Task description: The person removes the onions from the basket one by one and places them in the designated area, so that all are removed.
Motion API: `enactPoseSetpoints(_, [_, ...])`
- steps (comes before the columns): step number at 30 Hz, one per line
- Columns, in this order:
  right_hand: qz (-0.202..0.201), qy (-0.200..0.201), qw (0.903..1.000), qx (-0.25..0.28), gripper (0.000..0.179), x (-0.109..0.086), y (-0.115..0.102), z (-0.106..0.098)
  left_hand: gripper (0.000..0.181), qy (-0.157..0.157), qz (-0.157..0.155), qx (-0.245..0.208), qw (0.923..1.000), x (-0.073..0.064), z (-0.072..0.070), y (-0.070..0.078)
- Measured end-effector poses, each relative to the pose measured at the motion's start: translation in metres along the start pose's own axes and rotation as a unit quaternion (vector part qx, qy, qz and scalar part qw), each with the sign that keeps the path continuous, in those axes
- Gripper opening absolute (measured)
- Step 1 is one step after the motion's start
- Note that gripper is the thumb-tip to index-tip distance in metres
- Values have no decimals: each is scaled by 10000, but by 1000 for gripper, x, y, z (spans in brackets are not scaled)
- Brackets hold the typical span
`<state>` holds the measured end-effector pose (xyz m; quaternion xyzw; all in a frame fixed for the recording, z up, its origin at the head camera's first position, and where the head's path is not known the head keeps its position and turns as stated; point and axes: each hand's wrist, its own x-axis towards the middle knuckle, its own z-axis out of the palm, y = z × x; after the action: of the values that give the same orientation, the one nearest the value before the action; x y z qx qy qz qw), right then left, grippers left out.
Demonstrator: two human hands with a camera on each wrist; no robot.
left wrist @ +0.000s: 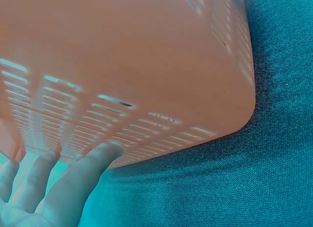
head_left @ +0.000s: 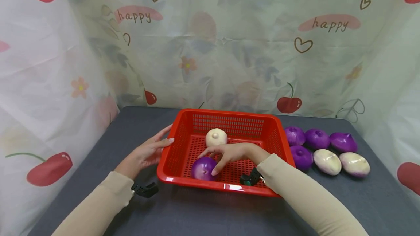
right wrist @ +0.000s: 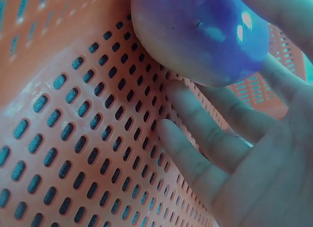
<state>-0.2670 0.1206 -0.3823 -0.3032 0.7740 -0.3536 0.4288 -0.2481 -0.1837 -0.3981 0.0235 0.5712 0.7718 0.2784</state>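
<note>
A red plastic basket (head_left: 275, 134) with slotted walls stands in the middle of the table. My left hand (head_left: 147, 154) lies along its left side, thumb at the rim and fairly straight fingers (left wrist: 73, 183) touching the outer wall. Inside the basket my right hand (head_left: 234, 152) holds a glossy purple-and-white turnip (head_left: 201, 170) near the front left corner, thumb on one side and index finger on the other. In the right wrist view the other fingers (right wrist: 195, 109) reach down toward the perforated floor. A pale turnip (head_left: 216, 137) sits behind it, knob facing up.
Right of the basket, several purple turnips (head_left: 317, 139) and two pale ones (head_left: 327, 162) lie in two rows. The dark grey tablecloth (head_left: 183, 214) covers the table. A printed curtain (head_left: 242, 57) hangs behind and at both sides.
</note>
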Motion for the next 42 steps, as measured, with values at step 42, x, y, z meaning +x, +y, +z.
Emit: enactPoseSetpoints(42, [-767,772,9904,858,54,-23,-28,-11,66,117,-14,49,9999,-1,-1,1])
